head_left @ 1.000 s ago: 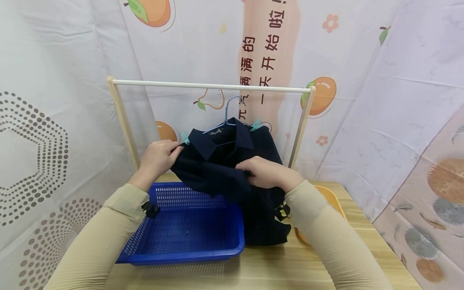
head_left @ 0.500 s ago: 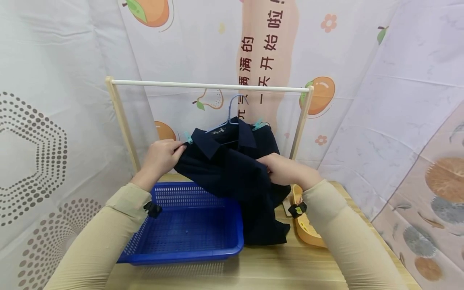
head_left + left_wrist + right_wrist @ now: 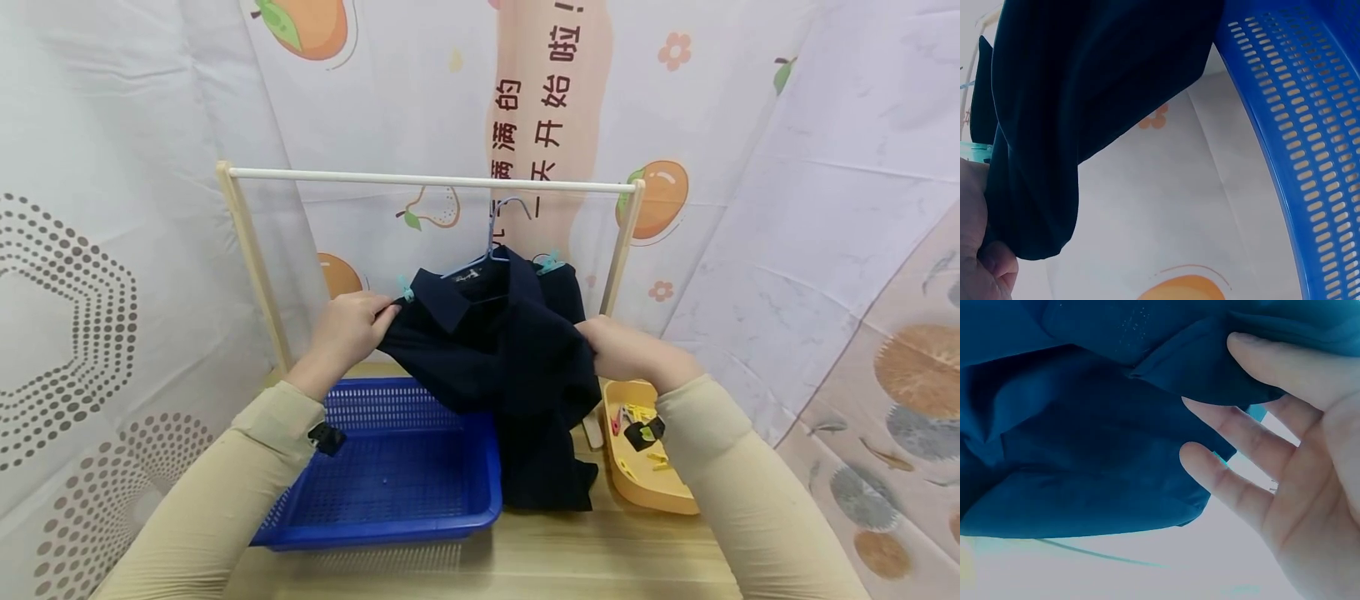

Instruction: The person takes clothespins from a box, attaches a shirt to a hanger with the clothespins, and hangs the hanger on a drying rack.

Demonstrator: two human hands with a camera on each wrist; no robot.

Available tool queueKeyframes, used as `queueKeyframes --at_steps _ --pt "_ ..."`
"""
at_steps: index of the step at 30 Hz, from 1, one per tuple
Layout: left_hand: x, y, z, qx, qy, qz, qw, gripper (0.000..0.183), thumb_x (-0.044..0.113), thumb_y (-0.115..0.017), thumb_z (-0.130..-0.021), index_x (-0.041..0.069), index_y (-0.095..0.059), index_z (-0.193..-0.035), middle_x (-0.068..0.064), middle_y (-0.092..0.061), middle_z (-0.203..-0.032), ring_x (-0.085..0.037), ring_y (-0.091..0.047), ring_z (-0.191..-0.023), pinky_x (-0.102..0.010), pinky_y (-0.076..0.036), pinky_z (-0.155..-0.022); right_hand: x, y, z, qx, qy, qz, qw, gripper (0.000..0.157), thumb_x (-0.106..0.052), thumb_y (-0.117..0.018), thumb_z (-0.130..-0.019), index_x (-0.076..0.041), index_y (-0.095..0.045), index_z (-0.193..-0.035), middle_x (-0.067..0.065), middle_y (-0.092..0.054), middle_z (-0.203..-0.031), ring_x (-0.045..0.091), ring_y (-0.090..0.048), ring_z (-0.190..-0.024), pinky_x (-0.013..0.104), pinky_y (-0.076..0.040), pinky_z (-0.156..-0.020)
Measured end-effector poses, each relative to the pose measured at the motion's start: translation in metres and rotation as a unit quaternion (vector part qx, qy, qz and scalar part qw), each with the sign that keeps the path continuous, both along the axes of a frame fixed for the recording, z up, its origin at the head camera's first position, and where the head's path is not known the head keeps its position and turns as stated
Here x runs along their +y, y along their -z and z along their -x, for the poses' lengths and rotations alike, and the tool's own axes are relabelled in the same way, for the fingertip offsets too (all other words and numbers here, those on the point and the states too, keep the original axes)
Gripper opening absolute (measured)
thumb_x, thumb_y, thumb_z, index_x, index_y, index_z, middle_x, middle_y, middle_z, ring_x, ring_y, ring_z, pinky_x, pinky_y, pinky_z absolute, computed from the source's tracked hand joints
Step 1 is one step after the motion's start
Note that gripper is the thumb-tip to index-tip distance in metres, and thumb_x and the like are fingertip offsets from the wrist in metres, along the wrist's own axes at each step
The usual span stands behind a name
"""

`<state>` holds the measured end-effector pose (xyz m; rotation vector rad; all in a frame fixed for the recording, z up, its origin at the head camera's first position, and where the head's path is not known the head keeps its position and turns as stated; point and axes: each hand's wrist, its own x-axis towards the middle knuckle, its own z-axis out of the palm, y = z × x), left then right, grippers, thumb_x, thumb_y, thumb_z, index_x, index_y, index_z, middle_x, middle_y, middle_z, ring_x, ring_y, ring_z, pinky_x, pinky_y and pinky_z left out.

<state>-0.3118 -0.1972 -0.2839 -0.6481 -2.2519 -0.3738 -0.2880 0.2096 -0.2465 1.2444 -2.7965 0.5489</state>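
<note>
A dark navy collared shirt (image 3: 480, 367) hangs on a blue hanger (image 3: 491, 237), with a teal clothespin (image 3: 406, 289) at its left shoulder and another teal clothespin (image 3: 550, 264) at its right. My left hand (image 3: 348, 329) pinches the shirt at the left shoulder, just beside the clip. The right hand (image 3: 622, 350) holds another part of the shirt out to the right; in the right wrist view the thumb (image 3: 1279, 362) presses cloth against the fingers. The hanger's hook stands below the white bar (image 3: 435, 179), and I cannot tell whether it touches anything.
A blue perforated basket (image 3: 382, 529) stands on the wooden table at the left, under the shirt. To the right, an orange tray (image 3: 652, 500) holds several yellow clips (image 3: 640, 412) and a red one. Wooden posts (image 3: 253, 262) support the bar.
My right hand has moved right, drawing the shirt's cloth with it. The hanger and left hand have shifted slightly right. The orange tray and its clips have come into view.
</note>
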Motion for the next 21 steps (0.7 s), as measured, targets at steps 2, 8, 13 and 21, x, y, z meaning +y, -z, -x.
queueKeyframes --at_steps 2,8,13,21 --pt "0.002 0.000 0.000 0.001 -0.001 0.001 1.0000 0.017 0.015 -0.068 -0.098 0.003 -0.080 -0.105 -0.013 -0.076 -0.099 -0.032 -0.072 -0.090 -0.049 -0.058 -0.078 0.003 0.001 0.000 0.005 -0.002 -0.002 1.000 0.021 -0.004 -0.070 -0.093 -0.019 -0.068 -0.078 -0.010 -0.054 -0.068 0.012 -0.055 -0.065 0.033 -0.047 -0.065" --pt "0.006 0.001 0.000 0.007 -0.001 0.001 1.0000 0.016 0.014 -0.069 -0.098 0.004 -0.080 -0.103 -0.013 -0.076 -0.097 -0.032 -0.072 -0.087 -0.049 -0.057 -0.076 0.009 0.004 0.000 0.010 0.000 -0.009 1.000 0.021 -0.007 -0.069 -0.095 -0.020 -0.068 -0.079 -0.012 -0.053 -0.068 0.011 -0.055 -0.066 0.033 -0.048 -0.067" --pt "0.008 0.003 -0.002 0.001 -0.003 0.001 1.0000 0.017 0.015 -0.068 -0.098 0.004 -0.080 -0.104 -0.012 -0.076 -0.098 -0.031 -0.072 -0.087 -0.048 -0.057 -0.076 0.013 0.010 0.001 0.011 0.010 -0.021 1.000 0.018 -0.009 -0.070 -0.095 -0.020 -0.070 -0.081 -0.011 -0.060 -0.074 0.011 -0.058 -0.071 0.035 -0.051 -0.071" --pt "0.014 0.008 -0.001 0.001 0.013 -0.001 0.9999 0.015 0.015 -0.068 -0.098 0.005 -0.080 -0.102 -0.012 -0.075 -0.094 -0.030 -0.070 -0.081 -0.045 -0.056 -0.069 0.018 0.030 0.005 -0.003 0.000 -0.035 0.999 0.016 -0.012 -0.069 -0.096 -0.025 -0.074 -0.089 -0.014 -0.067 -0.087 0.009 -0.061 -0.077 0.035 -0.054 -0.078"
